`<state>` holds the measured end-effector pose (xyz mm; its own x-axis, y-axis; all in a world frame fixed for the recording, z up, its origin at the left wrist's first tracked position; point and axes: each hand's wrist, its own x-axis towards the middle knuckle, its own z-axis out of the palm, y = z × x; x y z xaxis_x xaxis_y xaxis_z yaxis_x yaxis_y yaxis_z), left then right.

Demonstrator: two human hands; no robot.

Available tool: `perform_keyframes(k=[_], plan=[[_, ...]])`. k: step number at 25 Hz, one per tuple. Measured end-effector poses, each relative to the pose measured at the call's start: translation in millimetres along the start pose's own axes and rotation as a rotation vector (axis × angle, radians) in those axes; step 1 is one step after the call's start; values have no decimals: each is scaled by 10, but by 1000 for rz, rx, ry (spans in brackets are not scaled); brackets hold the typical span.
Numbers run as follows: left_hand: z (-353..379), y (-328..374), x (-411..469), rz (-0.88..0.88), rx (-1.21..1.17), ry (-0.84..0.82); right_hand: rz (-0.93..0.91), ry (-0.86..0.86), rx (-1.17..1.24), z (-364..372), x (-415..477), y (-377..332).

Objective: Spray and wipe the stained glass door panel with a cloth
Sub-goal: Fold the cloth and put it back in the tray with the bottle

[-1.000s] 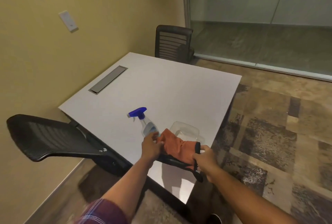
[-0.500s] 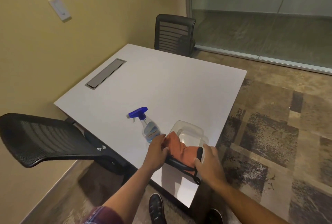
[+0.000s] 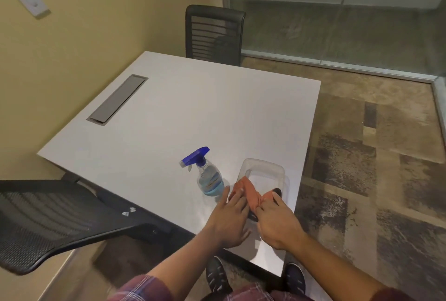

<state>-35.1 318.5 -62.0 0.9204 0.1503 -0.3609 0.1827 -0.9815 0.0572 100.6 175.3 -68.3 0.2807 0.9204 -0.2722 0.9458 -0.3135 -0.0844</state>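
Two hands meet on an orange cloth (image 3: 251, 193) just right of the spray bottle (image 3: 208, 177): the left hand (image 3: 229, 219) lies flat with straight fingers touching it, and the right hand (image 3: 277, 222) pinches it.

One wide-angle view is taken from the person's head, directed forward and down. The table (image 3: 193, 112) is seen from close above, the left hand (image 3: 229, 223) and right hand (image 3: 277, 224) nearest, the glass wall (image 3: 337, 23) farther ahead.

cloth (image 3: 249, 190): partly hidden | bottle label (image 3: 212, 181): unreadable | near chair (image 3: 48, 216): cropped left
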Motion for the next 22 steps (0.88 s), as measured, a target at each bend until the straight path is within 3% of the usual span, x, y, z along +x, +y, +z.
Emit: perform_keyframes(k=[5,11,14,17,22], plan=[[71,22,226,31,114,-164,71,-241,48,-31,254,-45],[73,-42,237,49,48,-202,57,-405,77,-30,481,77],[96,-160,43,47,-116,-68,91,-351,202,-72,419,145],[157,-318,-299,-75,-355,122,183,-177,453,-145,321,251],[55,-517,-526,-637,-953,476,302,12,721,-323,375,203]])
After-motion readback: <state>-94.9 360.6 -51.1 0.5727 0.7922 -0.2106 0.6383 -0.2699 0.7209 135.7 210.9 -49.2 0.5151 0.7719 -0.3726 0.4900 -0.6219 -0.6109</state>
